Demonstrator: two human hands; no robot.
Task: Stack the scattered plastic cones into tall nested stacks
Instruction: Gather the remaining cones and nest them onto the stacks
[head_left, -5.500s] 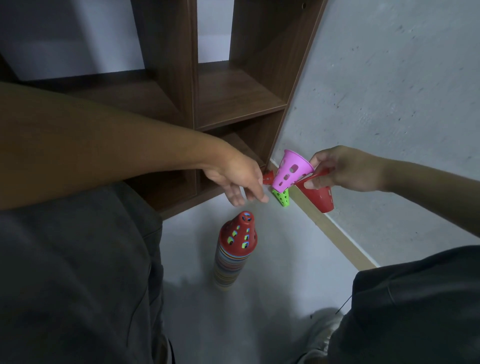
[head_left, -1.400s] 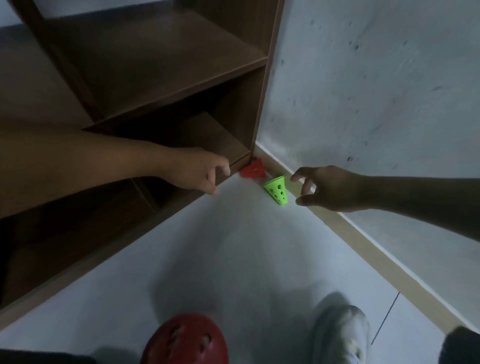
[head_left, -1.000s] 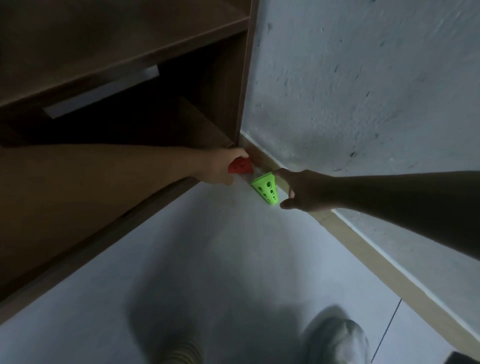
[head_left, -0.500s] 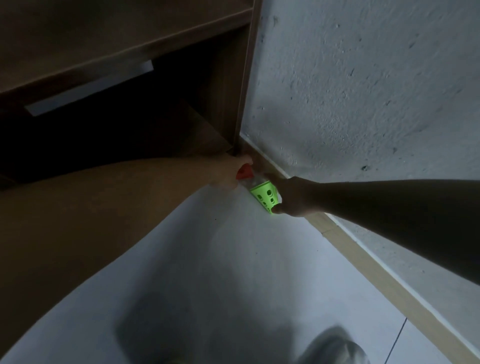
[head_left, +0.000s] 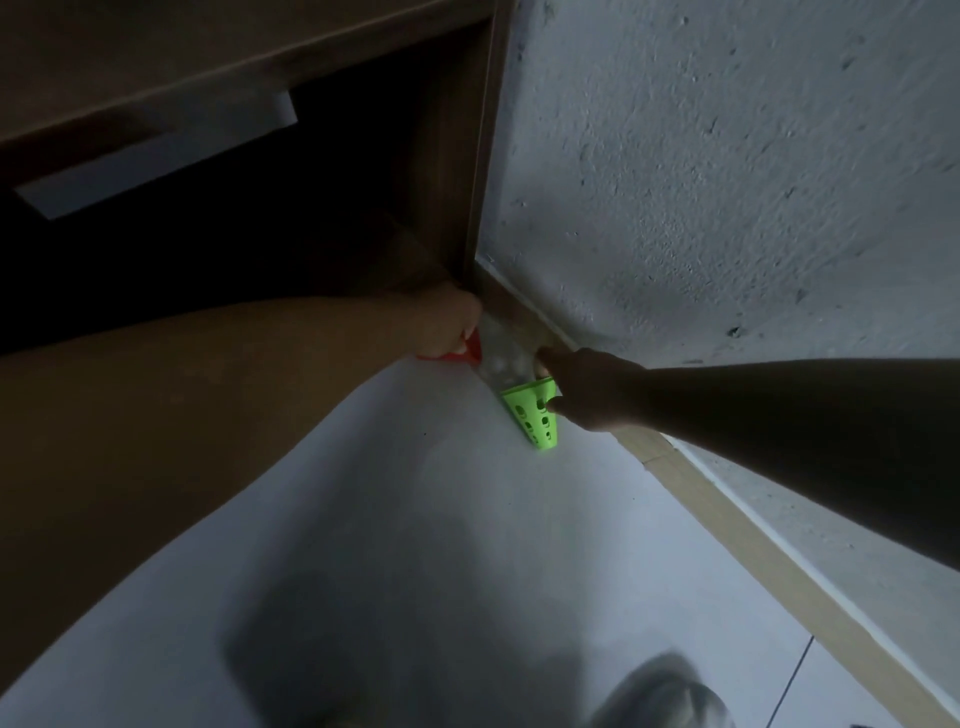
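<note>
Since a second ago, our right hand (head_left: 587, 392) fingers have clamped the green cone (head_left: 535, 418); left hand (head_left: 449, 325) fingers grip the red cone (head_left: 460, 353). Both ready for stacking.

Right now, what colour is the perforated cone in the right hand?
Bright green perforated plastic cone, clearest in the head view.

I've got both arms stretched forward, hands nearly meeting. My left hand (head_left: 449, 325) is curled round a red cone (head_left: 464, 353) under its fingers; my right hand (head_left: 582, 392) pinches a green cone (head_left: 532, 418) by the rim
</note>
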